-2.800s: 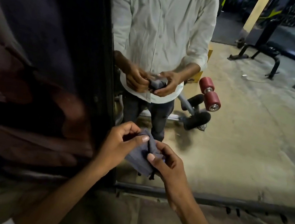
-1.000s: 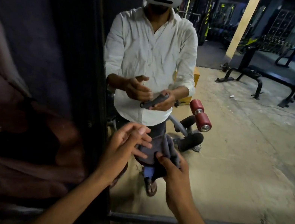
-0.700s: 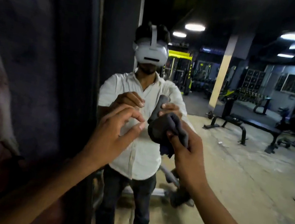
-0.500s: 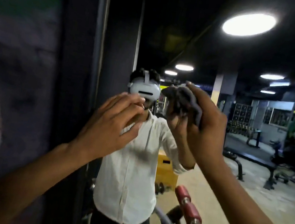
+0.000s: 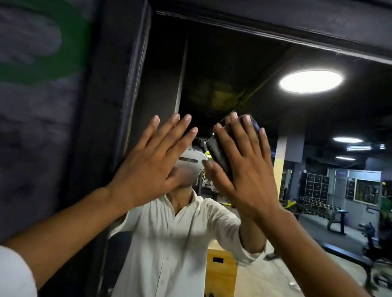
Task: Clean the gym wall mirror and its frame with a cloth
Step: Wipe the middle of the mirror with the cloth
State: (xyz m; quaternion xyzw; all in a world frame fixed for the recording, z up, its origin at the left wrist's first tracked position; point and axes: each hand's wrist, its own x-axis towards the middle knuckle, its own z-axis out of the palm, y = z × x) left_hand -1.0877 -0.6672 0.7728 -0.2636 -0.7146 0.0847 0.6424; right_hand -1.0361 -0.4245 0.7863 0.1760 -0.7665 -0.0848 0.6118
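Dark cloth (image 5: 218, 149), one, beneath right hand (image 5: 242, 175) at mirror (image 5: 228, 75); left hand (image 5: 152, 167) alongside; all fingers (image 5: 177, 132) straight.

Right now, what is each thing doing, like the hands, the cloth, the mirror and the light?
left hand: raised, fingers straight and spread, holding nothing.
right hand: raised, fingers straight, pressing the cloth.
cloth: dark, folded, under the right hand's fingers, up at the mirror.
mirror: upright on the wall, reflecting the gym.
frame: black, around the mirror, not touched.
ceiling light: on, seen in the mirror.

cloth (image 5: 218, 149) under flat right hand (image 5: 245, 172), left hand (image 5: 152, 164) raised
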